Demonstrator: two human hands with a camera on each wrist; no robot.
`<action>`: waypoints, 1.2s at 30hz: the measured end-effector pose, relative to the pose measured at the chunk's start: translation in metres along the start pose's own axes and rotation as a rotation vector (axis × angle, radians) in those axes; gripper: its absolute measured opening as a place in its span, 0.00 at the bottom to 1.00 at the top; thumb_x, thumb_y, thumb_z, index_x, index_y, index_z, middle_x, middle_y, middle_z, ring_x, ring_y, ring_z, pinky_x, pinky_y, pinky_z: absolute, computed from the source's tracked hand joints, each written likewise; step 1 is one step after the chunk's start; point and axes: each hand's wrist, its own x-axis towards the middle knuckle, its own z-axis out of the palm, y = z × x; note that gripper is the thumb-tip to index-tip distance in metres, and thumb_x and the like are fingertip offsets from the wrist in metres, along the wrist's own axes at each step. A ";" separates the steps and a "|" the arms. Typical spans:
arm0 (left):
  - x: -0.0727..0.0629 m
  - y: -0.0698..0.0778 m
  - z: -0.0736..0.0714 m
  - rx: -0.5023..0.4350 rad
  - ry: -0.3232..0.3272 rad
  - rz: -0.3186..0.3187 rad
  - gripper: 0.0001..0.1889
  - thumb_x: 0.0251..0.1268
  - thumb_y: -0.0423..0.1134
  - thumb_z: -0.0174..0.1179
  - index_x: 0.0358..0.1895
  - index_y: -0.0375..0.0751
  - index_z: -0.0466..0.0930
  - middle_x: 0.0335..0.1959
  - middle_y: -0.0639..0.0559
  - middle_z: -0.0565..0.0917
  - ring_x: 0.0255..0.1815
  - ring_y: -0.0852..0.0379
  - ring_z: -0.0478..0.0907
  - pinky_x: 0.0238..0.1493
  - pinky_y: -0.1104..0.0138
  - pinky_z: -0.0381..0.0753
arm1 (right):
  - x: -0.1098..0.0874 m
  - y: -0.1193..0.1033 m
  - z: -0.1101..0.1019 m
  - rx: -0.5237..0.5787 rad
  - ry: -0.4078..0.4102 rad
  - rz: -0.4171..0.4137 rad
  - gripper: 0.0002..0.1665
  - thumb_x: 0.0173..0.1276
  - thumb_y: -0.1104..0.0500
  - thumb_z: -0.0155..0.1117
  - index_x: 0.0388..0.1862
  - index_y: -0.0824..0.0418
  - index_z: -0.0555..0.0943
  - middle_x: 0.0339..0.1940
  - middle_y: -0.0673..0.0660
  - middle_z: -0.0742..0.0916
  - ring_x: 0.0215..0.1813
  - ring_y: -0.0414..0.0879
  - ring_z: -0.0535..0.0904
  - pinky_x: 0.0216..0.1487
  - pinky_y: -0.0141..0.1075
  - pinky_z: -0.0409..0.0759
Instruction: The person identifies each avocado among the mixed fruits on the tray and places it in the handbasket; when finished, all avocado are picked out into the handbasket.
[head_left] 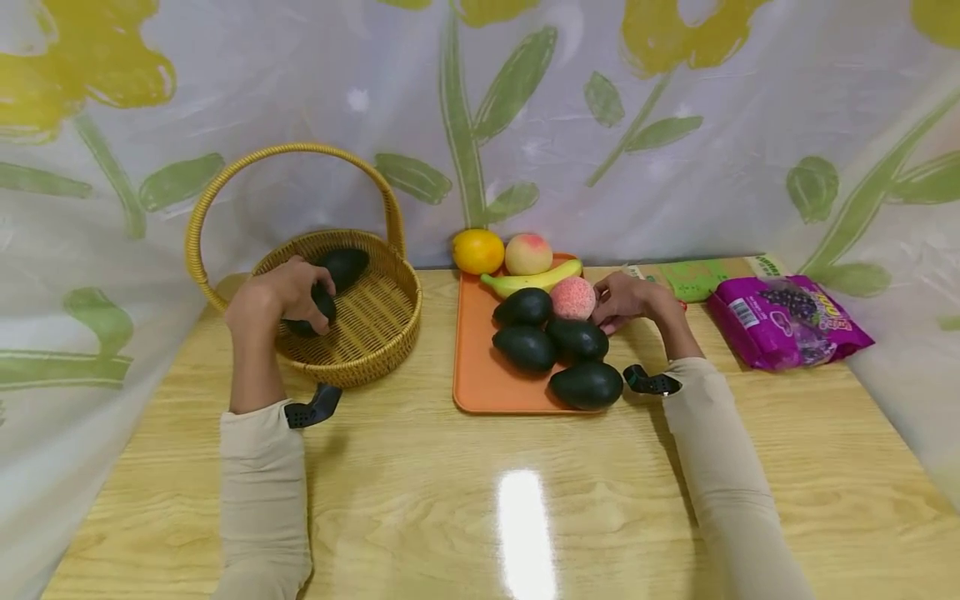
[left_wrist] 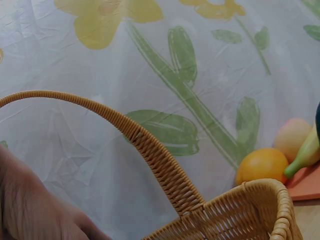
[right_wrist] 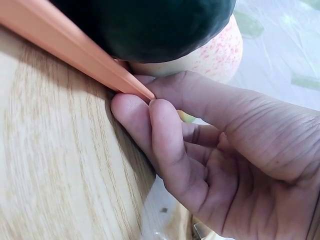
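Observation:
Over the left side of the wicker basket (head_left: 378, 367), my left hand (head_left: 277, 296) reaches in from above with its fingers curled round a dark green avocado (head_left: 303, 326). Behind it inside the basket lies another avocado (head_left: 347, 267). At the right edge of the orange tray (head_left: 476, 387), my right hand (head_left: 626, 298) pinches the rim between thumb and fingers; the right wrist view shows fingertips (right_wrist: 131, 107) against the rim. Several avocados (head_left: 525, 348) lie on the tray, with a speckled pink peach (head_left: 573, 297) beside the right hand.
A banana (head_left: 532, 279), an orange (head_left: 478, 252) and a paler peach (head_left: 528, 253) sit at the tray's back. To the right lie a purple grape-print bag (head_left: 787, 321) and a green-brown packet (head_left: 690, 277). The basket's tall handle (head_left: 300, 148) arches above it; a flowered curtain (head_left: 525, 125) hangs behind.

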 end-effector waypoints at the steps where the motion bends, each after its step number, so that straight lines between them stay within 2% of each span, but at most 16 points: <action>1: -0.001 0.000 0.000 0.008 -0.024 -0.008 0.33 0.60 0.42 0.76 0.67 0.33 0.75 0.70 0.20 0.65 0.61 0.32 0.72 0.56 0.44 0.80 | 0.000 0.001 0.000 -0.002 -0.003 -0.003 0.20 0.65 0.64 0.70 0.54 0.67 0.76 0.38 0.54 0.82 0.32 0.38 0.83 0.36 0.29 0.87; 4: -0.003 -0.001 0.000 0.025 -0.062 -0.032 0.34 0.59 0.45 0.78 0.65 0.34 0.76 0.66 0.23 0.71 0.59 0.34 0.74 0.54 0.44 0.81 | 0.001 0.002 0.001 -0.001 -0.007 -0.012 0.20 0.65 0.64 0.69 0.53 0.67 0.77 0.38 0.54 0.82 0.32 0.38 0.83 0.36 0.29 0.87; 9: -0.007 0.000 0.001 -0.010 -0.111 -0.153 0.32 0.56 0.48 0.80 0.59 0.37 0.76 0.64 0.29 0.74 0.58 0.33 0.75 0.54 0.38 0.82 | 0.001 0.002 0.002 -0.011 -0.007 -0.020 0.20 0.64 0.64 0.69 0.54 0.67 0.77 0.38 0.53 0.83 0.33 0.39 0.82 0.36 0.29 0.86; 11: -0.009 -0.001 0.004 -0.040 -0.109 -0.200 0.29 0.55 0.46 0.80 0.55 0.38 0.77 0.62 0.29 0.74 0.57 0.34 0.75 0.53 0.38 0.82 | 0.002 0.003 0.002 -0.017 -0.017 -0.021 0.21 0.64 0.64 0.69 0.55 0.68 0.77 0.39 0.54 0.83 0.34 0.39 0.82 0.37 0.30 0.86; 13: -0.009 -0.002 0.006 -0.056 -0.096 -0.217 0.28 0.54 0.44 0.81 0.53 0.38 0.77 0.61 0.29 0.74 0.56 0.34 0.75 0.52 0.39 0.83 | 0.003 0.004 0.002 -0.020 -0.023 -0.022 0.22 0.64 0.64 0.68 0.56 0.69 0.77 0.39 0.54 0.83 0.34 0.39 0.82 0.37 0.30 0.86; 17: -0.006 -0.004 0.008 -0.054 -0.067 -0.208 0.26 0.53 0.41 0.81 0.49 0.37 0.76 0.55 0.32 0.76 0.53 0.36 0.75 0.51 0.39 0.83 | 0.003 0.004 0.001 -0.036 -0.016 -0.029 0.21 0.65 0.65 0.67 0.55 0.70 0.77 0.39 0.55 0.84 0.33 0.39 0.82 0.37 0.31 0.86; 22: -0.004 -0.005 0.005 -0.024 -0.064 -0.158 0.28 0.53 0.42 0.81 0.51 0.35 0.75 0.53 0.35 0.77 0.52 0.39 0.75 0.51 0.43 0.83 | 0.000 0.002 0.001 -0.024 -0.004 -0.030 0.21 0.65 0.64 0.68 0.56 0.69 0.77 0.39 0.54 0.83 0.33 0.38 0.82 0.36 0.30 0.86; 26: -0.004 -0.005 0.004 -0.006 -0.063 -0.128 0.29 0.54 0.42 0.81 0.53 0.33 0.76 0.53 0.35 0.78 0.53 0.39 0.76 0.52 0.44 0.82 | -0.002 0.002 0.001 -0.025 -0.003 -0.038 0.21 0.65 0.64 0.68 0.56 0.69 0.77 0.39 0.54 0.84 0.33 0.38 0.82 0.36 0.30 0.85; 36: -0.004 -0.001 0.002 -0.013 -0.061 -0.121 0.30 0.56 0.44 0.79 0.57 0.34 0.76 0.57 0.33 0.77 0.54 0.38 0.77 0.53 0.41 0.82 | -0.004 0.001 -0.001 -0.007 -0.027 -0.049 0.21 0.66 0.64 0.68 0.57 0.69 0.77 0.41 0.56 0.84 0.33 0.38 0.84 0.37 0.31 0.87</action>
